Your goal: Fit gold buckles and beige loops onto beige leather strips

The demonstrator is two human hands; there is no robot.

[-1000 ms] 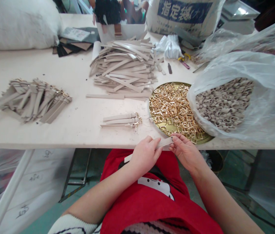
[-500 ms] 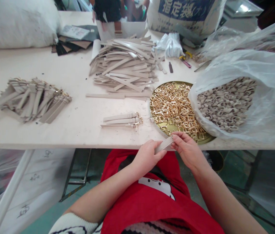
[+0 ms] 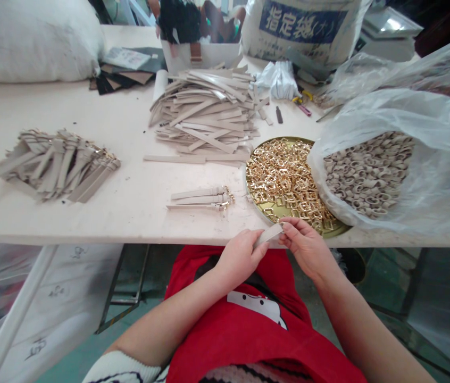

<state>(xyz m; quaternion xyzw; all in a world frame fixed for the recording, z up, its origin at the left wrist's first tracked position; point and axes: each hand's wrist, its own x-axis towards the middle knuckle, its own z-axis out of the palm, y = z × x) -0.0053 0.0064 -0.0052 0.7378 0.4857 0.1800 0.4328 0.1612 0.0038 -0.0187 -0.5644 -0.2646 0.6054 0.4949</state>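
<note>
Over the table's front edge, my left hand [image 3: 241, 255] is closed round a beige leather strap [image 3: 269, 233], thumb on top. The fingers of my right hand [image 3: 300, 240] pinch the strap's far end; whether a buckle is between them is hidden. Just beyond, gold-coloured metal buckles [image 3: 289, 175] fill a round gold tray [image 3: 267, 211]. To the left of the tray lie a few straps with buckles fitted [image 3: 199, 197], side by side. Behind them is a big heap of loose beige straps [image 3: 205, 109].
A clear plastic bag [image 3: 428, 175] of small beige loops [image 3: 368, 173] stands at the right, overlapping the tray. At the left is a pile of buckled straps [image 3: 59, 165]. Farther back are a large white sack [image 3: 300, 26], yellow-handled snips [image 3: 302, 101] and dark sheets [image 3: 125, 74].
The view has tilted slightly, so the table's things sit a little lower. Both hands keep hold of the strap, and less of it shows between them.
</note>
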